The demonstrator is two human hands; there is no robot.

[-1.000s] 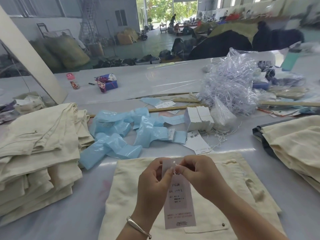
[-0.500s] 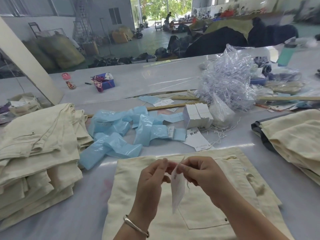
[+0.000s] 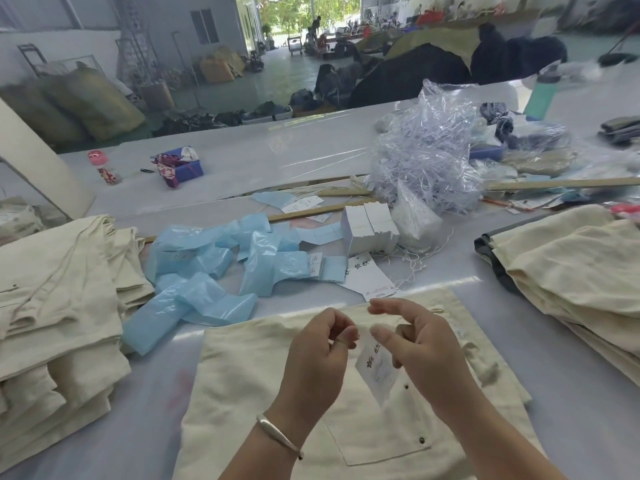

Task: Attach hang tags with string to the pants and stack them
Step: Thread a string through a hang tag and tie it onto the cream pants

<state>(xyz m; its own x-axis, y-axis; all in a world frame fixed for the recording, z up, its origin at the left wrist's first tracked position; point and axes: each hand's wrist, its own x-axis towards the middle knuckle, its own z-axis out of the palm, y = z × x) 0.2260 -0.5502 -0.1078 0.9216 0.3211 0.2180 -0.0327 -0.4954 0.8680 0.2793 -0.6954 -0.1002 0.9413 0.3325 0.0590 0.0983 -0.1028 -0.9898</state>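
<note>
Both hands are held close together above a cream pair of pants (image 3: 263,382) that is laid flat at the near edge of the table (image 3: 311,157). The left hand (image 3: 317,358), with a silver bracelet (image 3: 278,436) worn at its wrist, is curled, and something thin, too small to be made out, is pinched between its thumb and forefinger. The right hand (image 3: 420,351) is held with its forefinger and thumb extended and slightly apart, while a white hang tag (image 3: 377,370) is seen hanging tilted beneath its fingers; which fingers hold the tag cannot be told. A stack of folded cream pants (image 3: 59,299) is placed at the left edge of the table, and another stack (image 3: 571,271) at the right edge. Crumpled light blue plastic bags (image 3: 214,268) are scattered near the middle, with a block of white tags (image 3: 369,233) just beside them and a heap of clear plastic with strings (image 3: 426,150) farther back.
</note>
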